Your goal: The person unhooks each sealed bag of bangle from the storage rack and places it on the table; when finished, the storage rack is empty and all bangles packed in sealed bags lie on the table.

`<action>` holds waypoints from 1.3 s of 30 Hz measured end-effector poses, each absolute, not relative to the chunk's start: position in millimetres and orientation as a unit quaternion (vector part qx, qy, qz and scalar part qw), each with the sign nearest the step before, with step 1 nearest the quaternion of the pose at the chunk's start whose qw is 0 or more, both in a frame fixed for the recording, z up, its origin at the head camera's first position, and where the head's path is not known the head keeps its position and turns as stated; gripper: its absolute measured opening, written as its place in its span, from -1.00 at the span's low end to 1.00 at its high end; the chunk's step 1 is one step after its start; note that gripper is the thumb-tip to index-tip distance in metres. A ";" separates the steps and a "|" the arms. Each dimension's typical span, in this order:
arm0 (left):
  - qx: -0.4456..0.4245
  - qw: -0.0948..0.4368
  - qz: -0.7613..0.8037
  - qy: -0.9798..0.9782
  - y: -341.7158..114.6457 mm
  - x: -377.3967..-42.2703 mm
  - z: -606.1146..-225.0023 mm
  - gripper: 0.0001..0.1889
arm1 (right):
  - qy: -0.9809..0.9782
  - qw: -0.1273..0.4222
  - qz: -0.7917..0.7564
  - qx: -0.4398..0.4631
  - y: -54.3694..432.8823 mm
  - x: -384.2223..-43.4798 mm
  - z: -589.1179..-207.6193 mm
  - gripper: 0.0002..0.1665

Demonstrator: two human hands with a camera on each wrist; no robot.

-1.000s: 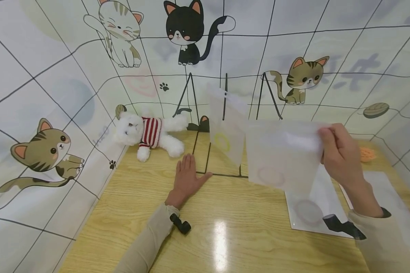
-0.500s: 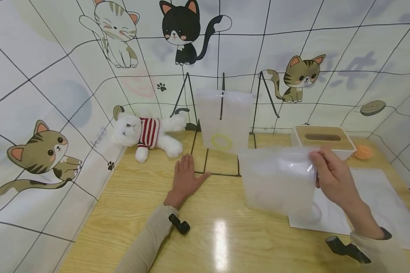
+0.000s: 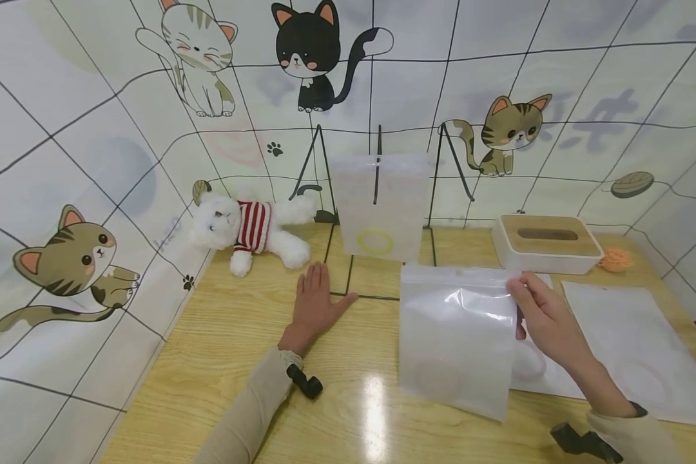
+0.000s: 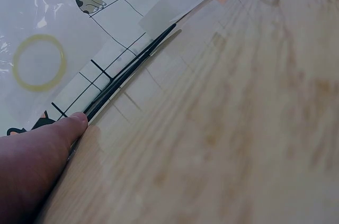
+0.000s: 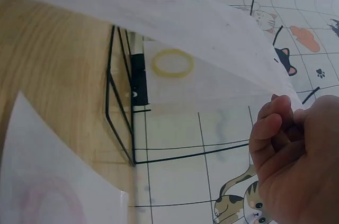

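Observation:
My right hand (image 3: 551, 316) pinches the upper right corner of a translucent zip bag (image 3: 458, 341), which hangs down over the table; a faint ring shape shows low inside it. Behind it, a second translucent bag (image 3: 383, 200) hangs from the middle hook of a black wire rack (image 3: 323, 167), a yellow ring (image 3: 376, 241) showing near its bottom. My left hand (image 3: 316, 303) lies flat on the table, its thumb (image 4: 53, 134) at the rack's base in the left wrist view. In the right wrist view, curled fingers (image 5: 267, 128) grip the held bag's (image 5: 159, 12) corner.
A white plush bear (image 3: 261, 229) in a striped shirt lies left of the rack. At the back right stand a tissue box (image 3: 548, 248) and an orange bundle (image 3: 617, 259). More white bags (image 3: 644, 341) lie on the table at right. A cat-print cloth (image 3: 417, 90) covers the walls.
My right hand has brought its bag lower and nearer, uncovering the tissue box. The hanging bag has swung from a slant to face forward. My left hand has stayed in place.

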State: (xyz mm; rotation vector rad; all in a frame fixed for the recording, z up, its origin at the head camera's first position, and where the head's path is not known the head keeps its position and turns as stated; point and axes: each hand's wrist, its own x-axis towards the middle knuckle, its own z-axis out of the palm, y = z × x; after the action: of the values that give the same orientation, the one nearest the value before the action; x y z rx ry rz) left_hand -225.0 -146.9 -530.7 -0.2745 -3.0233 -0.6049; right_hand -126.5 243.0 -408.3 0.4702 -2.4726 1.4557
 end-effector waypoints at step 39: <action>-0.087 0.019 -0.188 -0.978 -147.8 -226.7 -532.3 0.16 | -0.867 -0.190 0.436 0.147 234.1 -125.3 -469.8 -0.55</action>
State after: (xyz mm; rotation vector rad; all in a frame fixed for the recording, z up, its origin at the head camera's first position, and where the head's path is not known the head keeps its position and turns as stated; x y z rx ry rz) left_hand -226.7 -147.8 -532.3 -0.2685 -3.0366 -0.5826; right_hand -125.3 234.1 -469.8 0.5287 -3.1129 1.5638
